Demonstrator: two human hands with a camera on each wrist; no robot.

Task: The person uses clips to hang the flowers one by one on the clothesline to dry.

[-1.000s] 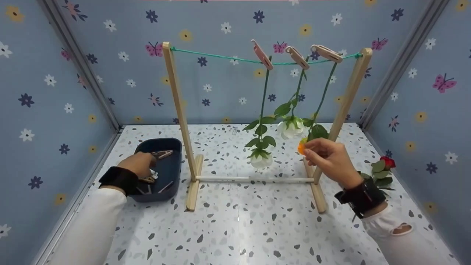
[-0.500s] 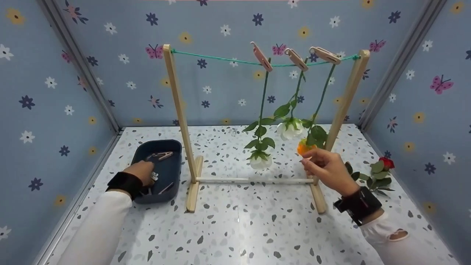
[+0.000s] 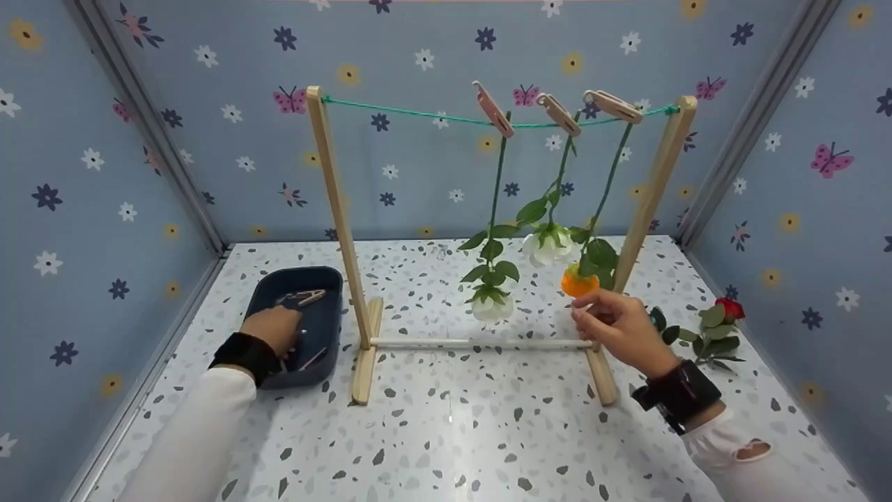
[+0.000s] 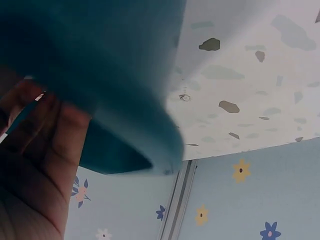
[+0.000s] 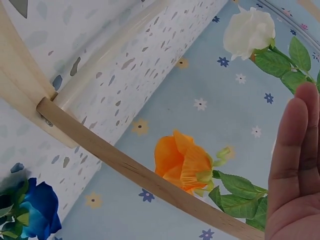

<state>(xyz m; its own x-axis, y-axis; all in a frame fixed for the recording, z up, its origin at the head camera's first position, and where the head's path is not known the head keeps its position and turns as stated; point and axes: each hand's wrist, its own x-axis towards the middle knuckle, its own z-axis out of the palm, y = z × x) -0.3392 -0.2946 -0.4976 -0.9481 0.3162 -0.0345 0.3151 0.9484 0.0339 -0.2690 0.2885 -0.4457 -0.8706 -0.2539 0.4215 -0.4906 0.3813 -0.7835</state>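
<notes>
My left hand (image 3: 273, 330) reaches down into a dark blue bin (image 3: 337, 314) that has clothespins (image 3: 312, 298) in it. In the left wrist view its fingers (image 4: 67, 145) go past the bin's rim, which hides the tips; I cannot tell whether they grip anything. My right hand (image 3: 624, 331) hovers just below an orange rose (image 3: 580, 281), holding nothing, its fingers (image 5: 292, 145) extended in the right wrist view. That rose hangs head-down from a green cord (image 3: 404, 110), as do two white roses (image 3: 492, 307), each pinned by a pinkish clothespin (image 3: 494, 111).
A wooden frame (image 3: 339, 223) carries the cord, with a white bar (image 3: 481, 344) low between its feet. On the speckled table (image 3: 446, 432), a red rose (image 3: 728, 309) lies at the right, and a blue rose (image 5: 40, 207) shows near the right post. Flower-patterned walls enclose the space.
My left hand has shifted slightly right and lower inside the bin. My right hand has come down off the orange rose, which now hangs free above the fingertips.
</notes>
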